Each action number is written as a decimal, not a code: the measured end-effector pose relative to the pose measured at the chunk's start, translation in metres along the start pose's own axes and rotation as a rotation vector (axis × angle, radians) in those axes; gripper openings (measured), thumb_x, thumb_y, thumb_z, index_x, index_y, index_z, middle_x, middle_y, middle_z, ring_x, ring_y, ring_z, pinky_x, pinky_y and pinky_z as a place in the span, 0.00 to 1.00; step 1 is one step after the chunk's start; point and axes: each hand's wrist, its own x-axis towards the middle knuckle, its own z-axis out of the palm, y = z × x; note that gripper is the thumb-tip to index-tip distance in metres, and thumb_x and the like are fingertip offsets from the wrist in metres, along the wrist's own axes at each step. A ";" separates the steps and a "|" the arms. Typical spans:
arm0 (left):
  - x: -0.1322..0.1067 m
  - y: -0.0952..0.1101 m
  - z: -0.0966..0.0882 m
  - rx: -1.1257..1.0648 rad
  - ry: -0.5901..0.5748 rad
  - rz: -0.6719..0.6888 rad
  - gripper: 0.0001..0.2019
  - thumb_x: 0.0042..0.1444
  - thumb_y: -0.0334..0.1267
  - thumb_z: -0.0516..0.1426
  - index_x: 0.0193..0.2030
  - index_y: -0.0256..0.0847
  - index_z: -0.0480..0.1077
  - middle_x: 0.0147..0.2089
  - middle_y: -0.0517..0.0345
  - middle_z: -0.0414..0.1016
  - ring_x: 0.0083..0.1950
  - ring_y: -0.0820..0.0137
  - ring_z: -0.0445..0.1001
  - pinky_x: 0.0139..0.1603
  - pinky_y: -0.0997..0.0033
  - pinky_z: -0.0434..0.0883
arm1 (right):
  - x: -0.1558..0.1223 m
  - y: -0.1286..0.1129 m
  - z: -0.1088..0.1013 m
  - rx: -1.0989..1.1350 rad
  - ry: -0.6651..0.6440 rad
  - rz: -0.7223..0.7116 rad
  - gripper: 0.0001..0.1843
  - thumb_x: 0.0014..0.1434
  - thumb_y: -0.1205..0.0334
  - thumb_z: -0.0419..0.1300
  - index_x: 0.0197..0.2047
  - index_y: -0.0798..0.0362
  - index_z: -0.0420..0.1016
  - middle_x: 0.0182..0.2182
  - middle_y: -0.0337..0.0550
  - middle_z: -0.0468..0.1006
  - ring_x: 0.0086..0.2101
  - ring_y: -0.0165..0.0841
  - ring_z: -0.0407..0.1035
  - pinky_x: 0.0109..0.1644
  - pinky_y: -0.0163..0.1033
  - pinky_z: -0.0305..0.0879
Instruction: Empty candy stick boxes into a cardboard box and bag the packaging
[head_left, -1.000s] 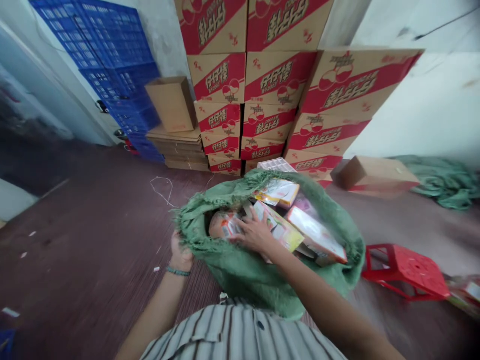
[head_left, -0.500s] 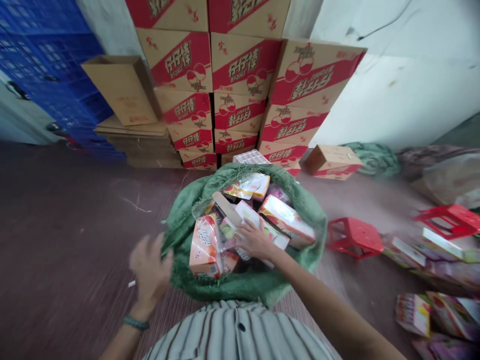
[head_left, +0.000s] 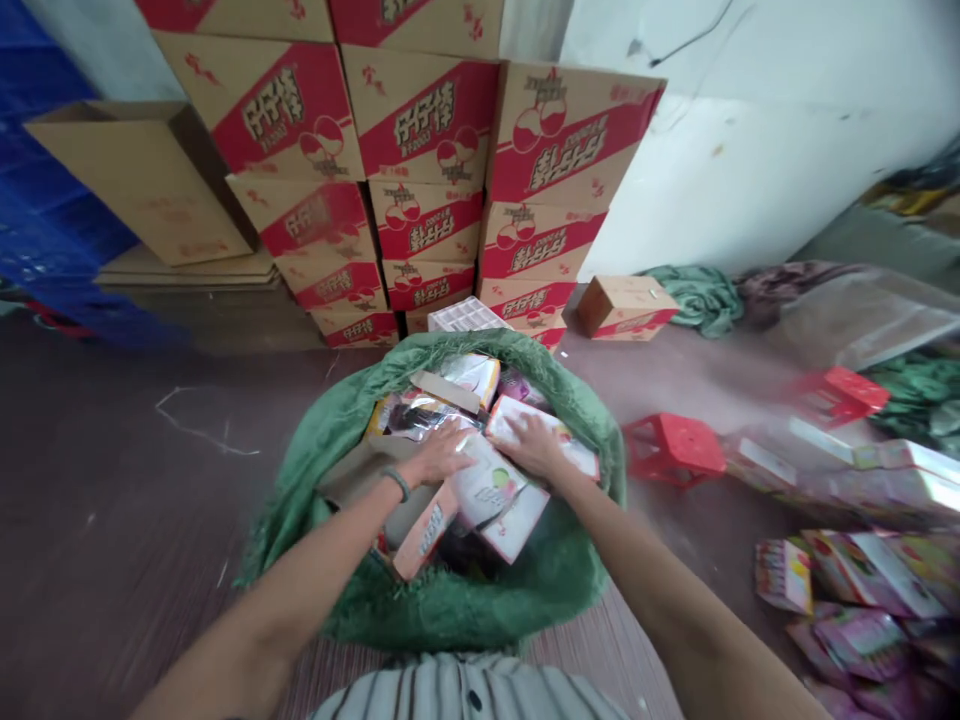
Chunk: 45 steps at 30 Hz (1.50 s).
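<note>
A green woven sack (head_left: 517, 605) stands with its mouth wide in front of me, full of printed cardboard snack boxes and wrappers. Inside it, my left hand (head_left: 436, 455) presses down with its fingers stretched over the edge of a white printed box (head_left: 487, 490). My right hand (head_left: 534, 445) lies with fingers spread on another white box (head_left: 576, 452) at the sack's right side. Below my left wrist is an orange-sided opened box (head_left: 426, 530). A shiny plastic wrapper (head_left: 420, 415) shows just beyond my left hand.
Stacked red-and-brown cartons (head_left: 431, 120) rise against the wall ahead, with an open carton (head_left: 150, 190) and blue crates (head_left: 45, 220) at left. On the right are a red stool (head_left: 679, 448), snack packs (head_left: 862, 640) on the floor and a small carton (head_left: 630, 308).
My left hand has come from outside the sack onto the boxes inside. My right hand has shifted to the right-hand box. The boxes have been rearranged, and the view has turned right.
</note>
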 end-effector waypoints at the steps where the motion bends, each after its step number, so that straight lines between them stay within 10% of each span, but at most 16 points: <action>1: 0.003 -0.001 0.015 0.007 0.047 -0.056 0.35 0.66 0.52 0.52 0.76 0.40 0.57 0.76 0.40 0.56 0.77 0.48 0.55 0.72 0.42 0.57 | -0.003 -0.002 0.014 0.009 -0.062 0.023 0.33 0.70 0.35 0.49 0.69 0.42 0.67 0.67 0.56 0.66 0.65 0.56 0.60 0.62 0.65 0.61; 6: -0.005 -0.007 0.068 0.190 0.161 -0.200 0.41 0.66 0.62 0.49 0.79 0.39 0.50 0.79 0.35 0.48 0.79 0.42 0.45 0.72 0.32 0.48 | -0.009 -0.020 0.058 0.120 -0.206 0.082 0.46 0.65 0.26 0.44 0.75 0.46 0.57 0.73 0.62 0.55 0.70 0.67 0.46 0.67 0.75 0.45; 14: 0.042 -0.040 0.081 0.285 0.214 -0.099 0.46 0.60 0.66 0.56 0.76 0.35 0.57 0.74 0.29 0.59 0.76 0.41 0.52 0.73 0.37 0.45 | 0.029 0.038 0.057 0.121 -0.415 -0.088 0.49 0.56 0.24 0.58 0.73 0.40 0.61 0.73 0.51 0.57 0.73 0.61 0.39 0.70 0.78 0.31; 31: 0.071 -0.077 0.214 0.190 0.391 -0.084 0.42 0.56 0.68 0.54 0.65 0.35 0.71 0.68 0.29 0.63 0.76 0.40 0.49 0.74 0.35 0.40 | -0.020 0.043 0.216 0.188 -0.147 -0.069 0.41 0.72 0.43 0.50 0.77 0.61 0.49 0.74 0.63 0.49 0.73 0.53 0.44 0.73 0.69 0.41; 39: 0.089 -0.124 0.293 0.128 0.398 -0.139 0.40 0.46 0.75 0.56 0.52 0.42 0.76 0.62 0.31 0.68 0.70 0.36 0.57 0.72 0.33 0.42 | -0.010 0.040 0.288 0.256 -0.280 -0.005 0.40 0.72 0.44 0.49 0.77 0.59 0.48 0.74 0.61 0.50 0.73 0.51 0.47 0.72 0.61 0.50; 45: 0.074 -0.155 0.320 -0.101 0.283 -0.316 0.41 0.34 0.80 0.59 0.42 0.47 0.77 0.60 0.33 0.69 0.67 0.34 0.59 0.70 0.32 0.45 | -0.001 0.022 0.308 0.357 -0.420 0.019 0.39 0.73 0.44 0.47 0.77 0.57 0.48 0.73 0.56 0.51 0.72 0.47 0.48 0.72 0.55 0.53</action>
